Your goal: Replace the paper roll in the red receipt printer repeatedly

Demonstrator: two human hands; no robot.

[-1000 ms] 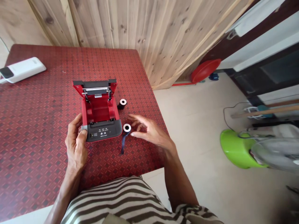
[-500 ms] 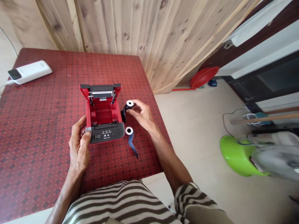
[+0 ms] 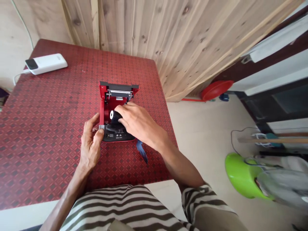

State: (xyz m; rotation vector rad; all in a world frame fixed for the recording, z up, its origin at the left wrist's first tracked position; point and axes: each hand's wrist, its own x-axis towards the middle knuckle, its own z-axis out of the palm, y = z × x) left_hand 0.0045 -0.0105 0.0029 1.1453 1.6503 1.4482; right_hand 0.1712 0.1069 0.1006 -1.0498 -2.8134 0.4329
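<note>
— Where on the bench (image 3: 48,134), the red thermal printer (image 3: 102,109)?
— Near the middle, lid (image 3: 119,86) swung open and upright on the far side, paper bay exposed.

— Left hand (image 3: 90,149)?
— Around the near left corner of the printer, fingers (image 3: 95,136) curled firmly over a grey tab, thumb along the front.

— Right hand (image 3: 139,123)?
— Directly above the bay, fingers (image 3: 122,112) narrow and curved down over a dark roll (image 3: 115,116) with a white core, apparently gripping it. Underside of the grip hidden by the hand.

— Exact place of the roll?
— At the bay or just inside it; depth impossible to tell behind the knuckles.

— Done and left?
— Done: lid open, roll over the bay. Left: lid not down, dark ribbon tail (image 3: 141,151) loose beyond the front of the printer, lying on the bench.

— Anything else close by?
— White power bank (image 3: 45,63) at the far left of the bench.
</note>
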